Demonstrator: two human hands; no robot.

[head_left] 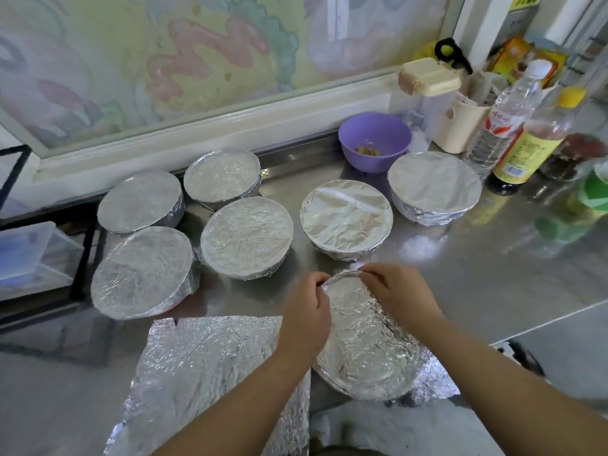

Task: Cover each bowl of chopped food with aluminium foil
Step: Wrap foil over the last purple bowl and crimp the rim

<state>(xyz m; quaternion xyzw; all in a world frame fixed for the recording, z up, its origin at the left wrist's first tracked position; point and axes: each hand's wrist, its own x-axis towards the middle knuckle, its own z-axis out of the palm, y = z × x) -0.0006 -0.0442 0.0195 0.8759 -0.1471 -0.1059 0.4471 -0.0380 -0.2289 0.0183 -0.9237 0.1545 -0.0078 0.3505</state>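
The bowl in hand [365, 343] sits near the front edge of the steel counter [493, 274], its top under crinkled foil whose corners jut out loose at the near right. The left hand [306, 317] and right hand [398, 291] each seem to pinch the foil at the far rim with curled fingers. A loose foil sheet [204, 366] lies just left, and beyond stand a cluster of four wrapped bowls [246, 236], two further wrapped bowls [347, 218] and an uncovered purple bowl [375, 141].
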